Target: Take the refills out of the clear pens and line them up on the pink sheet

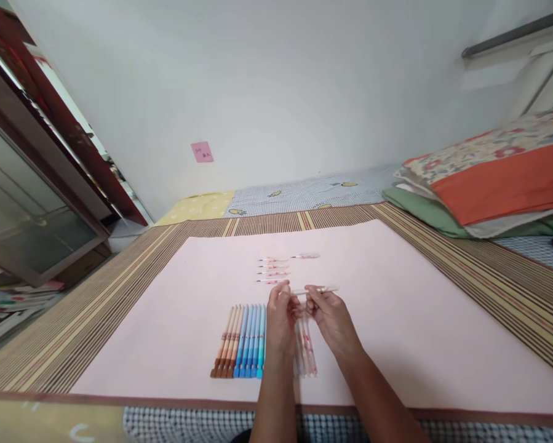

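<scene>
My left hand [280, 317] and my right hand [329, 317] are raised over a pale pink sheet [396, 320], fingers pinched together on a clear pen [315, 290] held level between them. Below my hands lies a neat row of orange and blue pens [242, 340], and pink-patterned clear pens [307, 351] lie under my right wrist. Farther out, several small pink pen parts [273, 269] lie in a column, with one more pen part [306, 256] to their right.
The pink sheet rests on a striped woven mat [488, 264] on a bed. Folded bedding in orange, floral and green [488, 178] is stacked at the right. A white wall with a pink note [202, 151] is behind; a glass-door cabinet [31, 203] stands left.
</scene>
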`<state>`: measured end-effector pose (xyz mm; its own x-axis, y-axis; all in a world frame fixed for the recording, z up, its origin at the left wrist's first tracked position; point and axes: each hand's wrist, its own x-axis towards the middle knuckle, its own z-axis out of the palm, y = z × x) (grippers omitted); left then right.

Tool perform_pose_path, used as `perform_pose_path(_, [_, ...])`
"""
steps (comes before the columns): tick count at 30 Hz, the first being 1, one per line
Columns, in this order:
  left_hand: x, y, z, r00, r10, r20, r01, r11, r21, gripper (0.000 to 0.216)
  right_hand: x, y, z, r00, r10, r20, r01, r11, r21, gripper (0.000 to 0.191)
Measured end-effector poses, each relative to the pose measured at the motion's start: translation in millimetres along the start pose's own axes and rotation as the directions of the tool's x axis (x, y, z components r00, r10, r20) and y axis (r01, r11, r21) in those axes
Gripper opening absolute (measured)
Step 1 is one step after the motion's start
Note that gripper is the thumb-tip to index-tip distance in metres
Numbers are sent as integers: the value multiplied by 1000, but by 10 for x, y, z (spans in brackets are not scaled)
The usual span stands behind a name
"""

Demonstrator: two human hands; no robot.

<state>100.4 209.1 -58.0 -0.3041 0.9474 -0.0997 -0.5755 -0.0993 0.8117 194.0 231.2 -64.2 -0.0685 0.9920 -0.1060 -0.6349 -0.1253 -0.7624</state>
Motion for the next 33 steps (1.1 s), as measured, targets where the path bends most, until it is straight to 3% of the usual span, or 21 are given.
perform_pose_path(4, [-14, 13, 2, 997, 6, 78, -5, 1000, -11, 37, 6, -25, -29, 1000, 8, 7, -9, 999, 47, 36])
perform_pose_path(8, [5, -22, 3, 999, 5, -38, 0, 990, 139, 50, 1, -17, -34, 1000, 3, 13, -3, 1000, 31, 34])
perform_pose_path(11, [3, -2, 19, 996, -5, -85, 17, 989, 148, 53, -5, 1, -28, 1000, 0, 5, 0, 1000, 30, 35])
perform_pose_path(17, [6, 25, -9, 995, -21, 94, 17, 999, 42, 41, 3, -5, -37, 1000, 18, 7, -18, 997, 79, 35])
perform_pose_path(23, [-1, -5, -7, 998, -32, -58, 40, 988, 147, 50, -5, 15, -38, 1000, 11, -10, -10, 999, 43, 34])
perform_pose_path(30, [-9, 68, 9, 995, -68, 69, 64, 997, 49, 48, -28, 28, -7, 1000, 8, 20, -9, 997, 73, 32])
perform_pose_path(33, [-5, 44, -9, 998, -68, -9, 68, 988, 140, 47, -47, 27, 11, 1000, 15, 22, -16, 998, 57, 31])
